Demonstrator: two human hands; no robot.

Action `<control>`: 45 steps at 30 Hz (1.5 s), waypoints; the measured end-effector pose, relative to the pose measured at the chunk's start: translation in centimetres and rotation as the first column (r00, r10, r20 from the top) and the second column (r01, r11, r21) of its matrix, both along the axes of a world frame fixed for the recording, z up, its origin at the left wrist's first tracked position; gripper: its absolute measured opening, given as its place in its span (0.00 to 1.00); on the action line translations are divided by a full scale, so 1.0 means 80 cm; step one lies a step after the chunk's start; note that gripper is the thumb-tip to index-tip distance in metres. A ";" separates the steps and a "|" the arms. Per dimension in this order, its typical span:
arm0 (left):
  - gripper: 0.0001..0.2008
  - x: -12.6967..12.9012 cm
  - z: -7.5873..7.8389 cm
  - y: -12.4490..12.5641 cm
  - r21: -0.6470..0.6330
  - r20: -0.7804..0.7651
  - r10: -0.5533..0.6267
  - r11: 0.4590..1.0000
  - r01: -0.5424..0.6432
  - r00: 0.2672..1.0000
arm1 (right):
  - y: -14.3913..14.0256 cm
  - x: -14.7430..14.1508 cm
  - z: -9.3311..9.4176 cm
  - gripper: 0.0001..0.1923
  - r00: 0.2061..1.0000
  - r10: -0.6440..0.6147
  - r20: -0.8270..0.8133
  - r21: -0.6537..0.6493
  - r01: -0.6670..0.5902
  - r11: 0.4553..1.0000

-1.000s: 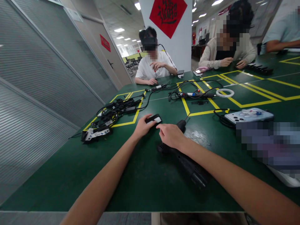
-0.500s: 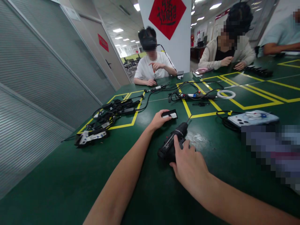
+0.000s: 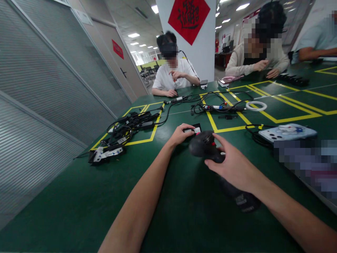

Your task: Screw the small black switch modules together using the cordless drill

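Note:
My right hand [image 3: 233, 163] is wrapped around the grip of a black cordless drill [image 3: 202, 146], lifted off the table with its rear end towards me. The drill's front points away, towards a small black-and-white piece [image 3: 197, 126] on the green table. The bit is hidden behind the drill body, so whether it touches that piece I cannot tell. My left hand [image 3: 181, 135] grips the piece from its left side, fingers bent over its top and pressed close. A pinkish-red spot shows at the near edge of the piece.
Tangled black cables [image 3: 131, 128] lie left on the green table [image 3: 79, 211]. Wired tools [image 3: 221, 108] and a white ring [image 3: 256, 106] are further back. A phone [image 3: 286, 133] is at right. People [image 3: 175, 77] sit across, their hands away from mine.
The drill was lying on its side under my right hand; now that hand holds it raised and turned, its front towards the piece. My left hand stays on the piece.

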State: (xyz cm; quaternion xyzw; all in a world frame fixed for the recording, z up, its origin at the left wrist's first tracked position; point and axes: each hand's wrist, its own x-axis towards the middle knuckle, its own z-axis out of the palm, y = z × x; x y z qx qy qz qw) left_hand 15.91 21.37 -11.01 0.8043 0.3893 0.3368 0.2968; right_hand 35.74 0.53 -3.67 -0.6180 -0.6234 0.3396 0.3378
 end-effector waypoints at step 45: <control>0.13 0.000 -0.002 0.000 -0.040 0.020 -0.032 0.999 0.033 0.999 | -0.015 0.020 0.003 0.07 0.946 0.019 -0.322 -0.093 -0.052 0.994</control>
